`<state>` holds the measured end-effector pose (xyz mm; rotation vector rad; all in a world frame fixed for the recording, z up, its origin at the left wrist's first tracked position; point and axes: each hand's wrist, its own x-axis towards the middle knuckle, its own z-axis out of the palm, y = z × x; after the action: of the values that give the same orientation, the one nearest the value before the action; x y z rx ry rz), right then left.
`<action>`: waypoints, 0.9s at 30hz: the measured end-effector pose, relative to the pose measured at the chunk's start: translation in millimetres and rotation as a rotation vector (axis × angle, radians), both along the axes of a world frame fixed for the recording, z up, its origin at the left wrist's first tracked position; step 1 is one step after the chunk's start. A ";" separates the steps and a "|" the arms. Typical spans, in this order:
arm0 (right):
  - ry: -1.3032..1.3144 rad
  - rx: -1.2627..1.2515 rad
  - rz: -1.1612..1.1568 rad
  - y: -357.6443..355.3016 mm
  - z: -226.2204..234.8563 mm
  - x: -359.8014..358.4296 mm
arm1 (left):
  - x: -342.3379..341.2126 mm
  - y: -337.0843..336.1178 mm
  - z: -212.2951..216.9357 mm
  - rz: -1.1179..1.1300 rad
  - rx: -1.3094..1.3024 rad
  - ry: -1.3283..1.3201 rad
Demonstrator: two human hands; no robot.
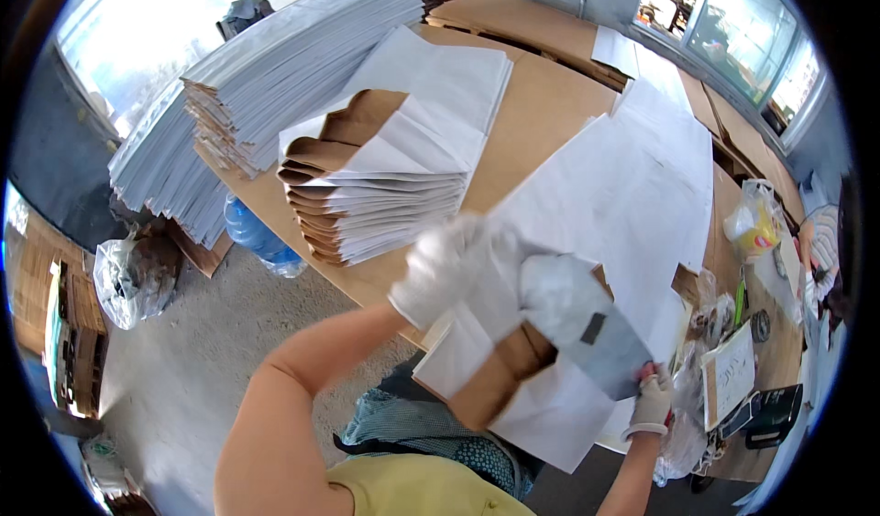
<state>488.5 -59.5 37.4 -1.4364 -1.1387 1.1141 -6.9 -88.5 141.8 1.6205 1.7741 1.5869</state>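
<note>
My right hand (653, 404), in a white glove with red at the fingers, grips the lower right corner of a flat grey plate (610, 358) with a small dark patch. The plate slants over a white paper bag (559, 415), whose brown inner side shows at its open, folded end near my body. My left hand (449, 264), also gloved in white, is above the bag, left of the plate. Motion smears its fingers, so what it touches cannot be told. More white paper sheets or bags (632, 186) lie flat beyond the plate.
A fanned stack of white bags with brown folded ends (394, 186) lies left on the brown table (532, 104). A tall paper stack (302, 49) stands behind it. At right are a notepad (730, 378), a black box (775, 415) and plastic bags (756, 218). A blue bottle (257, 232) stands below left.
</note>
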 end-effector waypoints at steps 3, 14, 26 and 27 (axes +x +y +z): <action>0.097 0.043 -0.156 10.2 53.4 -24.3 | -52.4 -4.1 104.6 0.108 0.201 0.083; -0.730 0.115 0.059 -4.5 85.3 -54.3 | -348.3 46.5 123.0 0.711 -0.111 -0.067; -1.512 0.131 0.811 -99.7 73.1 -85.3 | -217.3 6.7 49.1 0.670 0.300 0.185; -1.509 0.138 0.870 -98.3 75.9 -90.0 | -205.3 -22.4 50.3 0.508 0.187 0.087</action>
<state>398.5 -157.8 113.3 -1.6345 -3.0011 0.1989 -212.2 -110.9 192.1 1.3976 2.2765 1.9712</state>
